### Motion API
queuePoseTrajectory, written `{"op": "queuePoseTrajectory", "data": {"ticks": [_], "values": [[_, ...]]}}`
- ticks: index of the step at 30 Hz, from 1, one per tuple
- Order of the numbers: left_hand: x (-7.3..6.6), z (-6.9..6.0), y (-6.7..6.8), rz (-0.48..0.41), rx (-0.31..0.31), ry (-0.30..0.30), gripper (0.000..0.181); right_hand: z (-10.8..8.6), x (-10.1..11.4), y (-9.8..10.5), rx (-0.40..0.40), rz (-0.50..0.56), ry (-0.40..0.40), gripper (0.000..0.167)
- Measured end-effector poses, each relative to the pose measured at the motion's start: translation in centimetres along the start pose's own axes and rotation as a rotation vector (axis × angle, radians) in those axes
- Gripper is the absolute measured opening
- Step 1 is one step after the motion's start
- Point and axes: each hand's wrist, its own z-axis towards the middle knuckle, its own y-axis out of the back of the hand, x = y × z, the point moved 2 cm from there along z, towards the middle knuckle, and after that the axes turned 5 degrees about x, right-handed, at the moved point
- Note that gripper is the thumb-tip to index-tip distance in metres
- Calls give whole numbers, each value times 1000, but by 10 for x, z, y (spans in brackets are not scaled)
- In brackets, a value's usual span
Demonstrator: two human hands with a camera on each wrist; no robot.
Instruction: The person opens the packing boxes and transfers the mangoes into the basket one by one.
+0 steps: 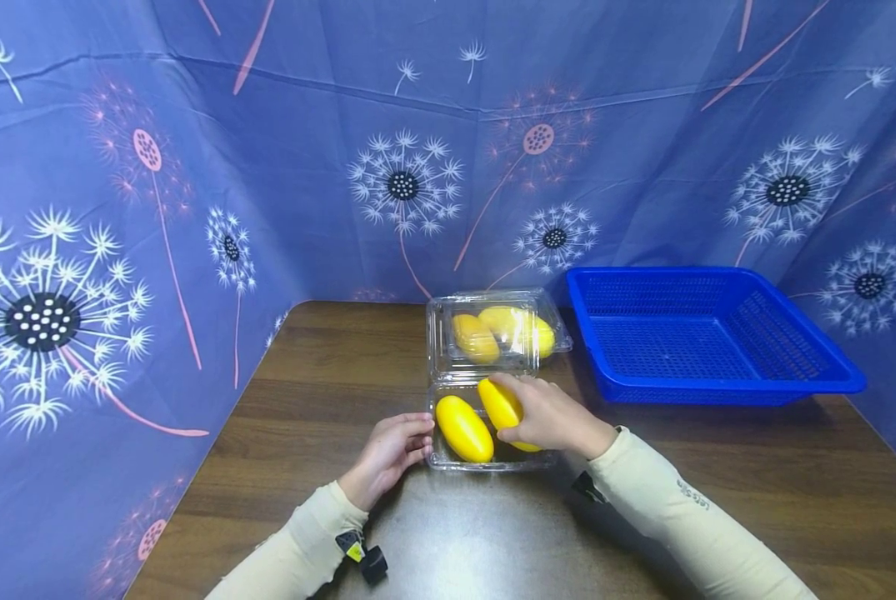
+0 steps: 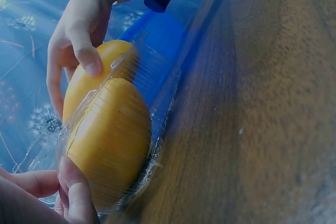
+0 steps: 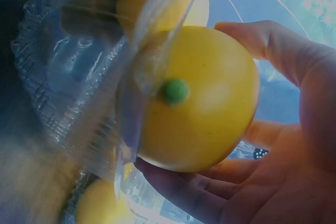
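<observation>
My right hand (image 1: 551, 414) grips a yellow mango (image 1: 498, 402), with the thumb on one side and the fingers on the other. That mango is at the right half of an open clear plastic clamshell container (image 1: 485, 467); its green stem end (image 3: 176, 91) faces the right wrist camera. Beside it, a second yellow mango (image 1: 464, 429) lies in the container's left half. At the container's left edge, my left hand (image 1: 393, 454) pinches the rim between thumb and fingers. The left thumb (image 2: 73, 182) shows against the clear wall.
Behind the open base, several yellow mangoes (image 1: 476, 337) show through clear plastic, where the raised lid (image 1: 438, 342) overlaps another container (image 1: 560, 325). A blue mesh basket (image 1: 718, 387) stands at the back right of the wooden table (image 1: 305, 358). Patterned blue cloth (image 1: 305, 167) hangs behind.
</observation>
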Motion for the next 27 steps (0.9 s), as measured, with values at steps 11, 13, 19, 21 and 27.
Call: {"op": "queuePoseTrajectory", "data": {"ticks": [11, 13, 19, 21, 27], "values": [[0, 0, 0, 2, -1, -1, 24, -1, 1, 5, 1, -13, 3, 78], [0, 0, 0, 2, 1, -3, 25, -1, 1, 6, 4, -8, 1, 78], [-1, 0, -1, 7, 6, -2, 28, -1, 1, 10, -4, -1, 1, 77], [-1, 0, 0, 6, 7, 0, 27, -1, 0, 12, -9, 2, -1, 77], [-1, -1, 0, -3, 5, 5, 24, 0, -2, 18, -19, -7, 13, 78]]}}
